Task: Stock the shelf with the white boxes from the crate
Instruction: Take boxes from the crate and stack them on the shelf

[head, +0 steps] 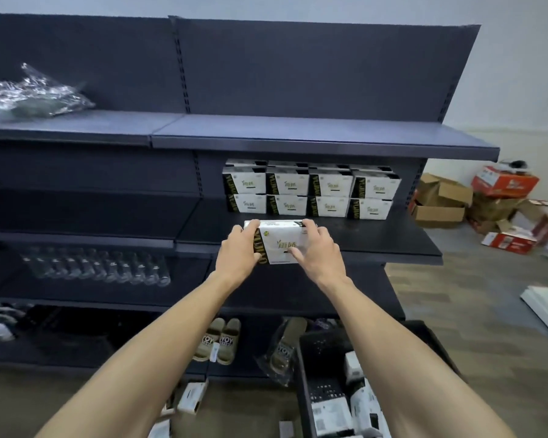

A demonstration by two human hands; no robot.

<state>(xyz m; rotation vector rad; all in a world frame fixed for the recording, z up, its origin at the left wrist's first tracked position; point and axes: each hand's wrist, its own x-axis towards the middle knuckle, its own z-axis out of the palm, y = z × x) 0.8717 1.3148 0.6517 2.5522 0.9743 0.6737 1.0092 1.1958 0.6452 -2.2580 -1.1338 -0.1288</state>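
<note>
The left hand (236,252) and right hand (318,251) — fingers curled — grip a white box (280,245) at the shelf (393,235)

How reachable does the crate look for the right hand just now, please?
Probably yes, once freed: the right hand grips the white box at the shelf, but the crate sits open just below that arm, unobstructed.

1. A white box (279,241) is gripped by the left hand (238,252) and right hand (318,251) above the shelf (393,238).
2. Stacked boxes (310,191) are seen behind; more lie in the crate (304,374).
</note>
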